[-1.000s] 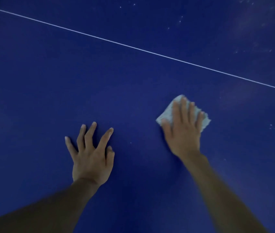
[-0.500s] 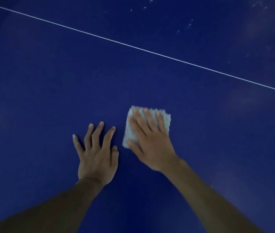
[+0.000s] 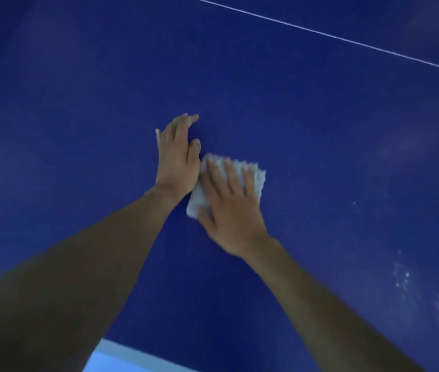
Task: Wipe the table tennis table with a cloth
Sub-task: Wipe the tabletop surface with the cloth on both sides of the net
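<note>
The near edge of the table tennis table shows at the bottom left of the view as a pale edge band. The rest of the view is the dark blue playing surface.

Both forearms reach from the near side toward the centre of the surface, the left arm from the near left and the right arm from the near right.

At the near right, a patch of pale specks lies on the surface, well apart from both hands.

The right hand lies palm down on the cloth. Its fingers are straight and slightly spread, pressing the cloth flat against the table. They are not curled round the cloth.

The cloth is a pale, folded, textured square near the centre of the view. Its far and right edges show past the fingertips, and its near left corner shows beside the thumb.

The left hand lies just left of the cloth and slightly farther away. It is palm down on the bare surface with fingers straight and close together, and it holds nothing. Its thumb side appears to meet the left edge of the cloth, but motion blur prevents confirmation of contact.

At the far right, a thin white line runs diagonally across the surface.
</note>
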